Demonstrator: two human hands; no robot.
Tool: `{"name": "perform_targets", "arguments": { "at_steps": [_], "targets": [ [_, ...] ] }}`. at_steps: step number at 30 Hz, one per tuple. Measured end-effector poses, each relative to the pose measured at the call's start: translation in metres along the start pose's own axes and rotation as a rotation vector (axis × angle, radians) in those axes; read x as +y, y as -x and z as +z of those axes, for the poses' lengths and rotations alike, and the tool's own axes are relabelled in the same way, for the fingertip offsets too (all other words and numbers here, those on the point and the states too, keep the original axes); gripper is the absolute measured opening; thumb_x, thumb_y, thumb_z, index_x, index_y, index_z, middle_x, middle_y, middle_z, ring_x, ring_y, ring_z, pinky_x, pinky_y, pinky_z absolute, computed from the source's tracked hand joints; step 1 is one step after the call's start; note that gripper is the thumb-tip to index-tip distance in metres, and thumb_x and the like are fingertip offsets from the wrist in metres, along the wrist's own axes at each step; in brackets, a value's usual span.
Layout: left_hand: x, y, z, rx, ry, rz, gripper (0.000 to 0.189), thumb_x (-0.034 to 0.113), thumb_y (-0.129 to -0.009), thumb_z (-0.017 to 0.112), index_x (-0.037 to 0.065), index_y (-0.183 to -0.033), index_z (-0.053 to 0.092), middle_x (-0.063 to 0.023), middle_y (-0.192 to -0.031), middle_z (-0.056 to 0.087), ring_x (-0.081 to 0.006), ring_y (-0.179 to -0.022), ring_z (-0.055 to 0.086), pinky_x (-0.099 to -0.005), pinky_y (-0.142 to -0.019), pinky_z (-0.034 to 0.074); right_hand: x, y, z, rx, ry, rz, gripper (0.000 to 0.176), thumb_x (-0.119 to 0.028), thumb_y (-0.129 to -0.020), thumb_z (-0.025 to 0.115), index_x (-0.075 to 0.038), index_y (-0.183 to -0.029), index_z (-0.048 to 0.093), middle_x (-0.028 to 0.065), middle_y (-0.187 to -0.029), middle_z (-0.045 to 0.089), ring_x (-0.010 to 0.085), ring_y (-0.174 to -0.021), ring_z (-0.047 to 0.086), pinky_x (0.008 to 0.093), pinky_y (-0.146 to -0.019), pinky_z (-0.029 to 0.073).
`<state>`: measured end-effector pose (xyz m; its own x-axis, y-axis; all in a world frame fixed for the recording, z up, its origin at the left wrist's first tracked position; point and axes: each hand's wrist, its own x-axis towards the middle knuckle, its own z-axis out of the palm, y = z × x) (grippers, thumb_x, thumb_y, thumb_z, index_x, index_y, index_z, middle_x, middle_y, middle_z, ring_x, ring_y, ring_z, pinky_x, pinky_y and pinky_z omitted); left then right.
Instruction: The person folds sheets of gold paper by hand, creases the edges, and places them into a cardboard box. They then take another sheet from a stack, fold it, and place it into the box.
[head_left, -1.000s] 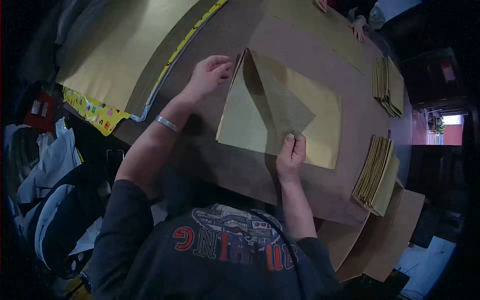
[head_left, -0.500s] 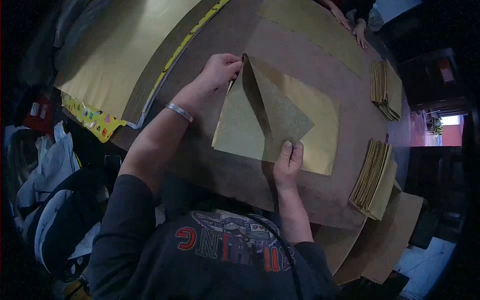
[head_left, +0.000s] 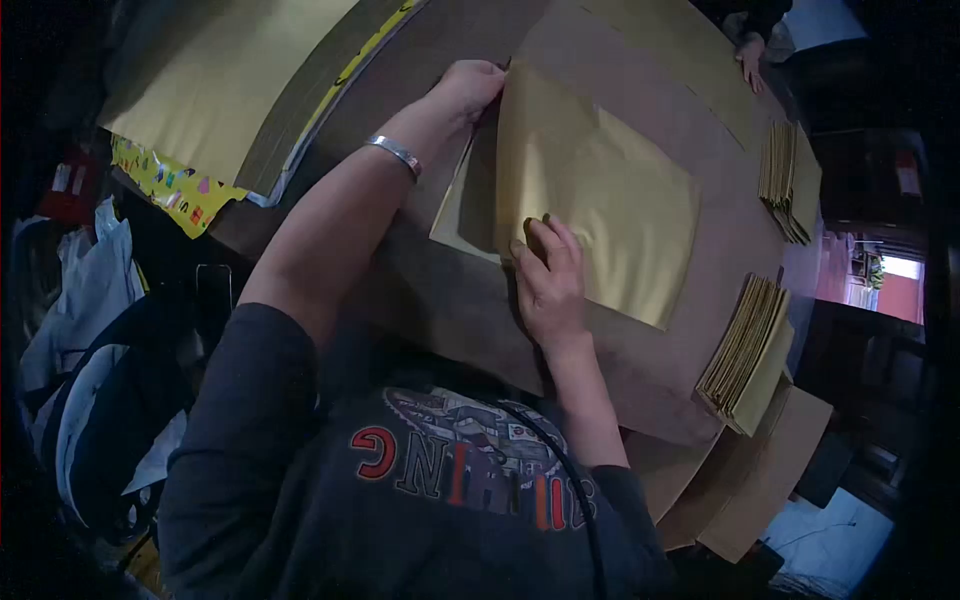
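A gold paper sheet [head_left: 620, 210] lies folded over in front of me, its left edge raised and curved. Beneath that edge, part of a paler paper layer [head_left: 457, 215] shows. My left hand [head_left: 475, 88] is closed in a pinch on the sheet's far left corner; a silver bracelet sits on that wrist. At the near end of the curved edge, my right hand [head_left: 553, 280] rests on the gold surface. Its bent fingers are slightly apart, with the thumb by the edge.
Folded paper stacks stand on the right, one far [head_left: 788, 185] and one near [head_left: 748, 355]. A cardboard box [head_left: 765, 475] is below the near stack. Large gold sheets [head_left: 230, 90] lie at the left. Across the table [head_left: 430, 310], another person's hand [head_left: 750, 62] touches a gold sheet.
The grey-backed flap has been turned over to the left, so its gold side now faces up. My right hand has released its thumb grip and moved left onto the sheet.
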<state>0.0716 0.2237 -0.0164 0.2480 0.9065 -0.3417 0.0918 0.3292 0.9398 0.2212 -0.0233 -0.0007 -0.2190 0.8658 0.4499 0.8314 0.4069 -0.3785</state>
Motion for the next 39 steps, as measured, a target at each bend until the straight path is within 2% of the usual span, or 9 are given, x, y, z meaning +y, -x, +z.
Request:
{"name": "perform_targets", "arguments": {
  "at_steps": [7,18,20,22,25,27,30,33,39],
  "targets": [
    [-0.002,-0.009,-0.002,-0.038,-0.035,-0.014,0.021,0.03,-0.092,0.062,0.011,-0.083,0.067,0.0009,-0.062,0.055,-0.0102,-0.043,0.04,-0.0289,-0.039,0.028,-0.001,-0.003,0.01,-0.039,0.022,-0.018,0.024,-0.007,-0.075,0.071,-0.009,-0.099,0.069,0.0142,-0.114,0.06,0.0365,-0.113,0.055,0.0551,-0.094,0.043],
    [0.011,-0.004,-0.001,-0.076,-0.209,0.02,0.03,0.016,-0.095,0.041,0.007,-0.077,0.063,-0.0081,-0.057,0.053,-0.0177,-0.04,0.043,-0.0373,-0.036,0.031,-0.004,-0.009,0.013,-0.09,0.05,-0.059,0.022,-0.008,-0.077,0.069,-0.01,-0.099,0.069,0.0155,-0.118,0.059,0.0374,-0.116,0.052,0.0575,-0.093,0.042],
    [0.013,-0.006,-0.002,-0.118,-0.344,-0.038,0.033,0.025,-0.096,0.044,0.006,-0.077,0.064,-0.0057,-0.06,0.055,-0.0161,-0.042,0.044,-0.0352,-0.038,0.032,-0.005,-0.007,0.012,-0.122,0.054,-0.031,0.022,-0.01,-0.079,0.069,-0.011,-0.1,0.069,0.0145,-0.121,0.058,0.0368,-0.119,0.051,0.0596,-0.096,0.041],
    [0.008,0.005,0.002,0.021,-0.104,-0.011,0.038,0.037,-0.096,0.049,0.006,-0.08,0.067,-0.0023,-0.062,0.055,-0.0143,-0.043,0.044,-0.034,-0.04,0.031,-0.007,-0.012,0.009,-0.116,0.114,-0.063,0.019,-0.012,-0.08,0.073,-0.01,-0.099,0.071,0.0144,-0.115,0.061,0.0369,-0.112,0.055,0.0482,-0.092,0.044],
    [0.009,0.008,-0.002,0.01,0.041,-0.057,0.042,0.046,-0.092,0.057,0.008,-0.085,0.071,-0.0002,-0.063,0.055,-0.0116,-0.045,0.04,-0.0317,-0.043,0.031,-0.004,-0.008,0.012,-0.125,0.08,-0.041,0.021,-0.01,-0.079,0.071,-0.011,-0.1,0.07,0.0137,-0.119,0.059,0.036,-0.116,0.053,0.0543,-0.096,0.041],
    [0.009,0.013,-0.004,-0.049,0.027,-0.046,0.046,0.044,-0.099,0.053,0.001,-0.099,0.068,-0.0001,-0.069,0.06,-0.0075,-0.05,0.046,-0.0259,-0.046,0.037,-0.002,-0.007,0.013,-0.151,0.059,-0.024,0.022,-0.01,-0.078,0.071,-0.011,-0.1,0.069,0.0124,-0.122,0.057,0.034,-0.12,0.051,0.0599,-0.098,0.039],
    [0.009,0.021,-0.01,-0.071,-0.308,0.084,0.04,0.04,-0.093,0.064,0.0,-0.099,0.069,-0.0018,-0.077,0.064,-0.0084,-0.061,0.055,-0.0261,-0.052,0.043,-0.002,-0.005,0.014,-0.112,0.045,-0.014,0.022,-0.009,-0.078,0.071,-0.011,-0.1,0.069,0.0124,-0.122,0.057,0.0333,-0.12,0.051,0.0598,-0.099,0.04],
    [0.004,0.016,-0.012,-0.074,-0.309,0.055,0.037,0.034,-0.089,0.071,0.0,-0.103,0.069,-0.0016,-0.079,0.065,-0.0094,-0.064,0.057,-0.0279,-0.056,0.046,-0.005,-0.006,0.012,-0.13,0.048,0.019,0.022,-0.009,-0.078,0.072,-0.011,-0.1,0.069,0.0127,-0.119,0.059,0.0345,-0.118,0.053,0.0602,-0.1,0.04],
    [0.002,-0.001,-0.008,0.017,-0.477,0.034,0.022,0.026,-0.082,0.067,0.009,-0.093,0.075,-0.01,-0.078,0.07,-0.0186,-0.064,0.065,-0.0353,-0.062,0.053,-0.004,-0.006,0.011,-0.073,-0.017,0.022,0.028,-0.009,-0.079,0.072,-0.012,-0.106,0.068,0.0149,-0.117,0.059,0.0363,-0.117,0.054,0.0569,-0.1,0.04]
  ]
}}
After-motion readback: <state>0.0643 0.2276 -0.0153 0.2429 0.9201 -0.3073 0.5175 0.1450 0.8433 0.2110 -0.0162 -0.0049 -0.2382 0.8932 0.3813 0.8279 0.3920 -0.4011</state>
